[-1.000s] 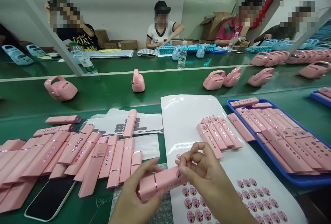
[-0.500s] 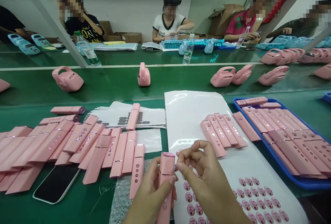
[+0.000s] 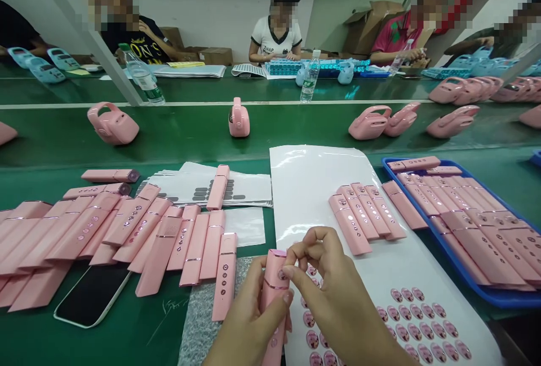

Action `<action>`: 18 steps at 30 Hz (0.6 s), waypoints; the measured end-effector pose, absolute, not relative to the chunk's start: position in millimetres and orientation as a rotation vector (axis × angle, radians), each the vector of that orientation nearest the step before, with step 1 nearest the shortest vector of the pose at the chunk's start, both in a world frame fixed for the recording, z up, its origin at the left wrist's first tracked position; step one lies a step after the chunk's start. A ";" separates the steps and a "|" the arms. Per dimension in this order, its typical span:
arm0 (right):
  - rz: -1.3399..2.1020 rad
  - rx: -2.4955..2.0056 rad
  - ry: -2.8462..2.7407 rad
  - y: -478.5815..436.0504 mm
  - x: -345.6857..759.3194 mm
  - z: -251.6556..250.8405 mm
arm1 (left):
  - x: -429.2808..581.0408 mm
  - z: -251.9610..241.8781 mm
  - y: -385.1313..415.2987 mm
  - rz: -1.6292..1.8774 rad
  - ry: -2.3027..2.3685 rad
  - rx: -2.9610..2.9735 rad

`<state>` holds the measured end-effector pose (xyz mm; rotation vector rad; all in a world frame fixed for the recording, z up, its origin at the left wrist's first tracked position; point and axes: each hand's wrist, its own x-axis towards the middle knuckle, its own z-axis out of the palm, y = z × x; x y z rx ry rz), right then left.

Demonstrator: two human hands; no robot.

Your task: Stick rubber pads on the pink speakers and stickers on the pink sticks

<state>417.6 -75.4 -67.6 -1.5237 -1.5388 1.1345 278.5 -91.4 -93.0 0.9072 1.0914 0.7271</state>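
My left hand (image 3: pixel 249 309) is wrapped round a slim pink handheld device (image 3: pixel 269 295), held upright with its glossy front towards me. A small round picture sticker (image 3: pixel 282 275) sits at the device's upper face, above the shiny band. Thumb and forefinger of my right hand (image 3: pixel 329 281) pinch at the sticker's edge; whether it is fully stuck down I cannot tell. Beneath my right hand lies a white sticker sheet (image 3: pixel 308 186) with rows of round stickers (image 3: pixel 415 332). Several finished-looking pink devices (image 3: pixel 353 225) rest on its upper part.
To the left lie many pink devices (image 3: pixel 84 236) and a phone (image 3: pixel 93 297). Papers (image 3: pixel 249 186) lie behind. A blue tray (image 3: pixel 494 300) of devices stands right. Beyond, pink handled gadgets (image 3: pixel 116 124) and a bottle (image 3: pixel 310 79) stand before several seated people.
My right fingers have brought the round sticker from beside the device onto its upper face. My left hand still holds the device, a little further right in view.
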 end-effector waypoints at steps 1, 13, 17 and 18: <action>1.131 -1.522 -1.539 -76.2 417.8 -68.0 | 278.4 -93.2 -91.5 0.738 1.093 0.914; 1.083 -1.534 -1.477 -82.3 412.3 -68.8 | 281.1 -91.3 -92.7 0.728 1.049 0.864; 1.047 -1.546 -1.464 -83.1 410.7 -74.5 | 282.2 -90.8 -94.3 0.765 1.051 0.854; 1.023 -1.545 -1.461 -82.7 410.6 -76.4 | 281.8 -91.4 -94.2 0.761 1.049 0.856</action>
